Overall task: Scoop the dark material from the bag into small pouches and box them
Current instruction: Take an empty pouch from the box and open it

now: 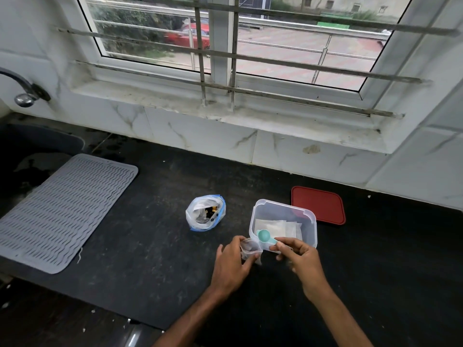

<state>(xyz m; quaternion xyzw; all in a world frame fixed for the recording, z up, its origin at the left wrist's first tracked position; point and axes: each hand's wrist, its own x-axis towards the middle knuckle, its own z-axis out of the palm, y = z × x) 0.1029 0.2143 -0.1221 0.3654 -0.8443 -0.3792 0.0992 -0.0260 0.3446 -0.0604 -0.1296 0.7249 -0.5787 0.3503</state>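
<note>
We take the clear plastic box as our landmark; it is rectangular with rounded corners and stands open on the black speckled stone counter. Inside it lie several flat white pouches, thin and a little see-through. Just in front of the box's left corner the left hand holds a small soft pouch of the same thin material, with thumb and fingers curled round it; something dark shows through its wall. The right hand, in front of the box, pinches the handle of a smooth teal plastic scoop, whose round bowl is over the box's near left corner. To the left of the box, a little apart, sits the crumpled clear bag with a blue zip edge, open on top, with dark material inside. Behind the box to the right lies a flat red lid. Far to the left lies a grey ribbed rubber mat.
</note>
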